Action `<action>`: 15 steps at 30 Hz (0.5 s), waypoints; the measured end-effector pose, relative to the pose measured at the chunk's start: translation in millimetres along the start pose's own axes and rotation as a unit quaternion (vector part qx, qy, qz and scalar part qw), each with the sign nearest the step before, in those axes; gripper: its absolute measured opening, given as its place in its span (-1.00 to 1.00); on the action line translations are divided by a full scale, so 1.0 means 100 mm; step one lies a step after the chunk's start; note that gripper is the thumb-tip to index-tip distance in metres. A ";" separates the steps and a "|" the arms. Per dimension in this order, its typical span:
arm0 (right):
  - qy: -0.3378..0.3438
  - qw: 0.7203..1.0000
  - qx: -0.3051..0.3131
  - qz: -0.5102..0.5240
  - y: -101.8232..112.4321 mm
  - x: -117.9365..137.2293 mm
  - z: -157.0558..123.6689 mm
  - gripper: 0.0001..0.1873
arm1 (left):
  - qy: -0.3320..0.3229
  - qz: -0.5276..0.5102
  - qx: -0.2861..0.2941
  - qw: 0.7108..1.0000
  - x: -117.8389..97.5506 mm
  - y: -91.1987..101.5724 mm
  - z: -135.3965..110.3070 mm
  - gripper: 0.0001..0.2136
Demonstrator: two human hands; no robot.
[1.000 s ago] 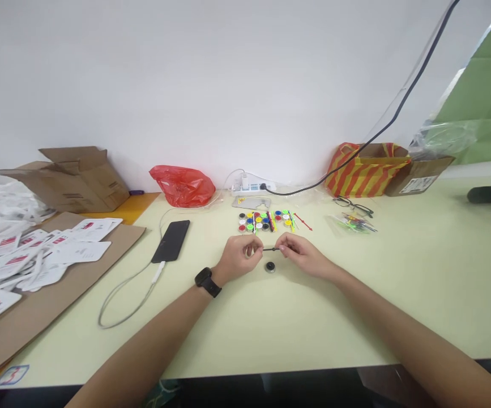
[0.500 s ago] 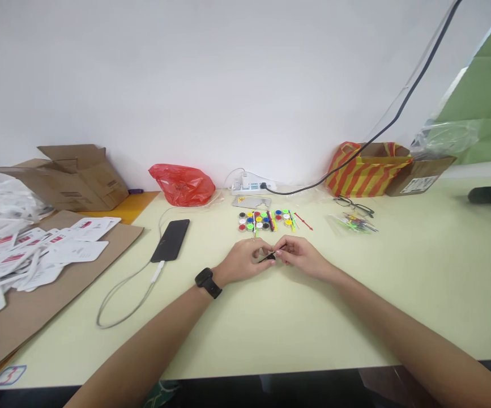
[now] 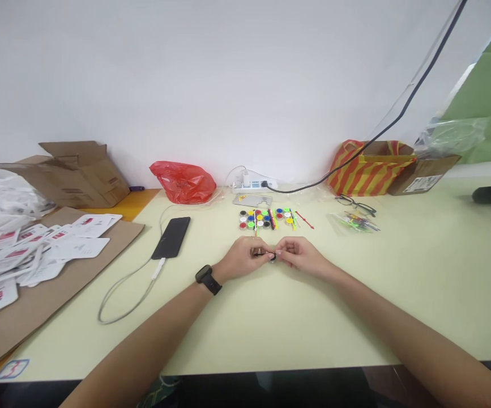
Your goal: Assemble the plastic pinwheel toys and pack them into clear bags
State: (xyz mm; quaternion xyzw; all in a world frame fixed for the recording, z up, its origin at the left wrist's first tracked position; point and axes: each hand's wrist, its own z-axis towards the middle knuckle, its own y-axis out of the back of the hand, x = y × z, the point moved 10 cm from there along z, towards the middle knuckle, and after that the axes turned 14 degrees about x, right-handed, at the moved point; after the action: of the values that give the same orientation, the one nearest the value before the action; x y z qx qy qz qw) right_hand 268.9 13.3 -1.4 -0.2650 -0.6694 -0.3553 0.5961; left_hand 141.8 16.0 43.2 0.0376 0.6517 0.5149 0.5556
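Over the pale-yellow desk (image 3: 237, 328), the left hand (image 3: 244, 258) has its grip pinched on one thin black stick (image 3: 259, 255). The right hand (image 3: 299, 255) is just beside; whether its grip is closed on anything, I cannot tell. One small round black-topped disc (image 3: 273, 258) sits at the fingertips. Beyond lie one thin red stick (image 3: 304, 220) and many multicoloured round discs (image 3: 260, 217), too small to count surely.

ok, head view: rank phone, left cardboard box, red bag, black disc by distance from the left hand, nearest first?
From the left hand:
1. Black disc: by the fingertips, to their right.
2. Phone: left.
3. Red bag: back left, against the wall.
4. Left cardboard box: far left, back.
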 end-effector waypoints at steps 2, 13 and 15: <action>-0.006 1.000 -0.007 0.000 0.02 -0.03 0.01 -0.61 | 0.001 0.004 0.007 1.000 0.00 -0.02 0.00 -0.82; -0.024 1.000 0.009 0.012 -0.01 -0.05 0.03 -0.68 | 0.005 0.028 0.024 0.999 -0.06 -0.05 0.01 -0.80; -0.021 1.000 0.012 0.008 -0.02 -0.03 0.03 -0.69 | 0.003 0.029 0.022 0.999 -0.07 -0.05 0.01 -0.80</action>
State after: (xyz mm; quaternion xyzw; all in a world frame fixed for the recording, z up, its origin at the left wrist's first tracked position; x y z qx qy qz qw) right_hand 266.1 14.9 -5.1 -0.2706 -0.6840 -0.3365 0.5879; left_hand 147.3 10.1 44.4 0.0672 0.6632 0.5166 0.5374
